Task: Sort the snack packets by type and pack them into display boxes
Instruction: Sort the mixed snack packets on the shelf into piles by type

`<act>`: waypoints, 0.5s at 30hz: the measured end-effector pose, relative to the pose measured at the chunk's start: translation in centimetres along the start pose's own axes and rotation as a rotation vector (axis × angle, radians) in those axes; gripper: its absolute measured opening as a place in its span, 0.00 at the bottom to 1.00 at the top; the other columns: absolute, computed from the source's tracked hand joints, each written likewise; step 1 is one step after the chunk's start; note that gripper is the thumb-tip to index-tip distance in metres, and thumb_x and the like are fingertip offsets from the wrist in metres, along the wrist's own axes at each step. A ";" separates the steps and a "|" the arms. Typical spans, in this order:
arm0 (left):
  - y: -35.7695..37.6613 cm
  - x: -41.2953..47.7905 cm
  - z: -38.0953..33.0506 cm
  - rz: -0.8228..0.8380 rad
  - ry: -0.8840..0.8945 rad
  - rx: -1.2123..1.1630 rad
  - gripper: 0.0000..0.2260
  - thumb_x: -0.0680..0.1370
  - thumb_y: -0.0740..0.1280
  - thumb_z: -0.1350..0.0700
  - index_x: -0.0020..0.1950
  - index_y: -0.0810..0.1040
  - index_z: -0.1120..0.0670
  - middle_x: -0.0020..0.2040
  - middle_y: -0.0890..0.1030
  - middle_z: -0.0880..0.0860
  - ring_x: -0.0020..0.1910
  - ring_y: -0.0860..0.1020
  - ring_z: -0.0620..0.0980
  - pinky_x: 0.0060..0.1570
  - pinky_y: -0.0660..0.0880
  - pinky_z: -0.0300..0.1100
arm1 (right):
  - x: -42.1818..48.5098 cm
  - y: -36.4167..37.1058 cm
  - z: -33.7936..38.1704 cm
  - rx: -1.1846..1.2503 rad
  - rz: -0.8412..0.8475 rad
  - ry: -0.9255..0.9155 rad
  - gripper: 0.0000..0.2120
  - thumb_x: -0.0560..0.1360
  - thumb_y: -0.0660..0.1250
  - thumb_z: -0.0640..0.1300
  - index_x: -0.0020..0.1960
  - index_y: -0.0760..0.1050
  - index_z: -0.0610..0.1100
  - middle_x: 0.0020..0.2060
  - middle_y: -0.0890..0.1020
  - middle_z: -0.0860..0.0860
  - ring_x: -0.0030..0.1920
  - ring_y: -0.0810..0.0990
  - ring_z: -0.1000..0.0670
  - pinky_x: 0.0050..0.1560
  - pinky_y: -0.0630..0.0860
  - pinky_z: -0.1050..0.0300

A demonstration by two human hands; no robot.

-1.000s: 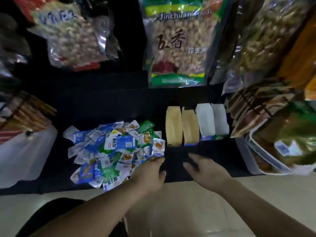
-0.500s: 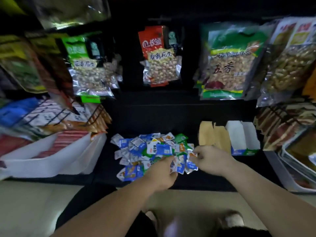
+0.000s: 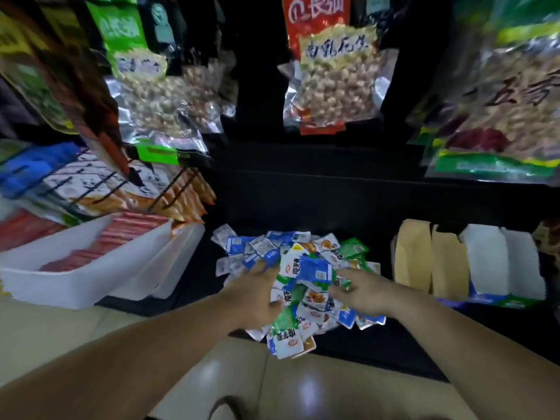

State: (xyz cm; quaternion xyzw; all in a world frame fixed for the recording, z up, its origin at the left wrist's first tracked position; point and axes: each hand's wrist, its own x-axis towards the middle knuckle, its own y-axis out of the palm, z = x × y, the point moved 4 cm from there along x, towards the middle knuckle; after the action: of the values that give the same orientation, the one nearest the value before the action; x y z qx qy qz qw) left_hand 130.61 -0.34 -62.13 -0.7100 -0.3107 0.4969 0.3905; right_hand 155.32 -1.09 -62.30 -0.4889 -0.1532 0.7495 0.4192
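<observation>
A loose heap of small, flat, glossy snack packets [image 3: 303, 268] in blue, green and white is seen between both hands on a dark shelf [image 3: 303, 201]. The left hand [image 3: 254, 295] is curled round packets at its side; the right hand [image 3: 360, 294] is bent against the heap, its grip not discernible. Rectangular tan and white cardboard display boxes [image 3: 466, 265] are noted right of the right hand.

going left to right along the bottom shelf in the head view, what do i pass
white bins → pile of snack packets → tan display boxes → white display boxes
</observation>
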 end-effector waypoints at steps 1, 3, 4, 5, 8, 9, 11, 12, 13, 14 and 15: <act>0.0 1.5 0.3 0.027 0.008 0.023 0.41 0.79 0.66 0.38 0.85 0.47 0.47 0.85 0.46 0.55 0.83 0.52 0.60 0.77 0.62 0.59 | 1.1 0.2 -0.7 -0.037 0.048 0.027 0.38 0.80 0.60 0.69 0.83 0.54 0.55 0.80 0.64 0.49 0.68 0.77 0.47 0.67 0.75 0.53; 0.2 4.9 0.4 0.077 0.023 0.021 0.43 0.79 0.68 0.37 0.85 0.46 0.47 0.85 0.41 0.53 0.84 0.46 0.59 0.79 0.59 0.58 | 3.4 0.2 -2.3 -0.047 0.083 0.091 0.39 0.80 0.57 0.71 0.84 0.53 0.54 0.82 0.60 0.50 0.75 0.71 0.46 0.71 0.71 0.52; 0.6 6.6 0.3 0.104 0.021 0.002 0.44 0.78 0.68 0.37 0.85 0.46 0.47 0.85 0.41 0.53 0.84 0.44 0.58 0.80 0.57 0.57 | 4.4 0.3 -3.1 -0.010 0.059 0.120 0.39 0.80 0.56 0.70 0.84 0.53 0.53 0.82 0.61 0.50 0.75 0.71 0.45 0.71 0.72 0.51; 1.2 8.0 0.1 0.128 0.014 -0.025 0.45 0.78 0.69 0.37 0.85 0.46 0.47 0.85 0.41 0.53 0.84 0.43 0.58 0.80 0.56 0.57 | 5.5 0.6 -4.0 0.048 0.018 0.139 0.38 0.81 0.56 0.69 0.84 0.54 0.52 0.81 0.63 0.48 0.73 0.74 0.44 0.70 0.73 0.50; 4.7 10.3 -0.5 0.168 -0.008 -0.097 0.45 0.78 0.69 0.37 0.85 0.45 0.46 0.85 0.39 0.51 0.83 0.39 0.58 0.81 0.53 0.60 | 7.7 2.6 -6.1 0.167 -0.090 0.167 0.36 0.82 0.56 0.66 0.84 0.54 0.52 0.80 0.65 0.45 0.53 0.81 0.50 0.53 0.77 0.56; 6.2 10.5 -0.6 0.181 -0.003 -0.085 0.45 0.78 0.69 0.36 0.85 0.44 0.45 0.85 0.37 0.50 0.83 0.37 0.58 0.81 0.51 0.62 | 8.0 3.8 -6.8 0.180 -0.081 0.178 0.36 0.82 0.57 0.66 0.84 0.53 0.52 0.80 0.64 0.45 0.52 0.80 0.49 0.51 0.76 0.56; 8.7 10.5 -0.8 0.195 0.046 -0.001 0.46 0.77 0.69 0.35 0.85 0.42 0.44 0.83 0.30 0.48 0.82 0.31 0.57 0.80 0.42 0.66 | 8.0 6.2 -8.2 0.177 -0.029 0.185 0.38 0.81 0.58 0.67 0.84 0.53 0.51 0.81 0.64 0.47 0.64 0.78 0.46 0.61 0.75 0.55; 9.5 10.6 -0.8 0.180 0.088 0.039 0.47 0.77 0.68 0.35 0.84 0.41 0.43 0.82 0.28 0.48 0.80 0.28 0.57 0.78 0.38 0.68 | 7.7 7.1 -8.8 0.139 -0.019 0.176 0.38 0.80 0.59 0.68 0.84 0.54 0.52 0.80 0.66 0.48 0.69 0.76 0.47 0.63 0.74 0.55; 9.3 10.9 -0.7 0.153 0.125 0.068 0.47 0.76 0.69 0.35 0.84 0.40 0.42 0.81 0.26 0.48 0.79 0.26 0.57 0.77 0.36 0.69 | 7.6 7.1 -9.0 0.088 -0.020 0.157 0.38 0.80 0.58 0.69 0.84 0.55 0.53 0.78 0.69 0.49 0.70 0.75 0.47 0.63 0.73 0.55; 8.9 11.2 -0.5 0.139 0.153 0.091 0.48 0.76 0.69 0.35 0.84 0.39 0.41 0.80 0.24 0.48 0.78 0.24 0.56 0.77 0.35 0.70 | 7.5 6.7 -9.0 0.041 -0.014 0.144 0.38 0.79 0.58 0.70 0.83 0.57 0.55 0.77 0.71 0.50 0.71 0.75 0.48 0.62 0.72 0.56; 8.5 11.3 -0.4 0.147 0.176 0.120 0.50 0.75 0.70 0.35 0.84 0.39 0.40 0.79 0.24 0.48 0.77 0.23 0.56 0.76 0.35 0.72 | 7.3 6.4 -9.2 0.016 -0.015 0.156 0.37 0.79 0.59 0.70 0.82 0.58 0.55 0.77 0.71 0.50 0.72 0.74 0.48 0.62 0.71 0.56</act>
State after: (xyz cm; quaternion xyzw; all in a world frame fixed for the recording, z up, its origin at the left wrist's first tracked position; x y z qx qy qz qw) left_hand 135.02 4.64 -74.62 -0.7472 -0.1922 0.4774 0.4206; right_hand 158.97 -0.91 -75.20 -0.5414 -0.1176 0.7070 0.4395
